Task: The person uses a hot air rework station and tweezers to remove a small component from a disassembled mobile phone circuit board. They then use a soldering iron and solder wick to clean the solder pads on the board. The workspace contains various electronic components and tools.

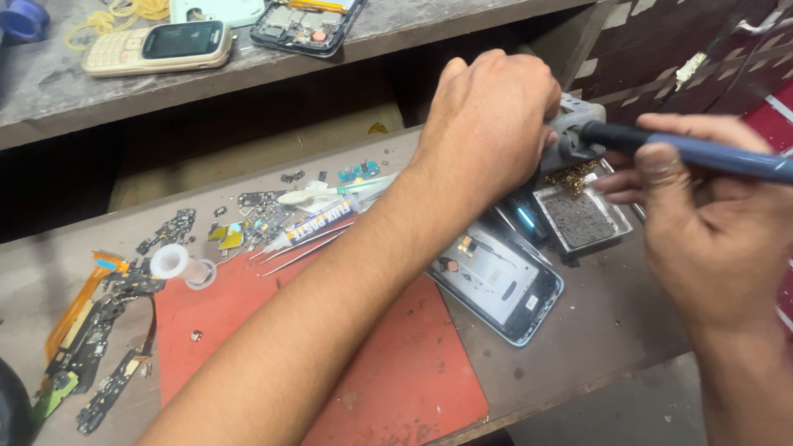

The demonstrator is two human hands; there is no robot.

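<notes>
A: Blue-handled soldering iron (702, 153) in my right hand (710, 239), right edge of frame. Fingers curled shut around the handle, thumb on top, tip end pointing left toward the grey stand (570, 136).

B: Left hand?

A: My left hand (491, 116) is upper centre, forearm crossing the frame from bottom left. Fingers curled down over the grey stand, touching it. Can't tell how tight, or whether it holds anything else; the palm side is hidden.

B: What's under the iron?

A: Brassy wire wool (574, 175) just below the stand, then a square metal tray (582, 219) with a dark sponge pad in it. Both centre right.

B: Phone?

A: Opened phone (500, 281) with a blue rim, lying flat, insides up, centre of frame, partly on the red mat (396, 372). Just left of the tray.

B: Rest of the bench (611, 322)?

A: Flux syringe (318, 223) and tweezers (301, 252) centre left, near my forearm. White solder spool (182, 266) on the mat's upper left corner. Orange flex cables (78, 306) and small circuit boards (103, 347) lower left. Loose chips scattered above the syringe.

B: Shelf (49, 91)?

A: Upper left: beige keypad phone (157, 47), and another stripped phone (306, 23) to its right.
</notes>
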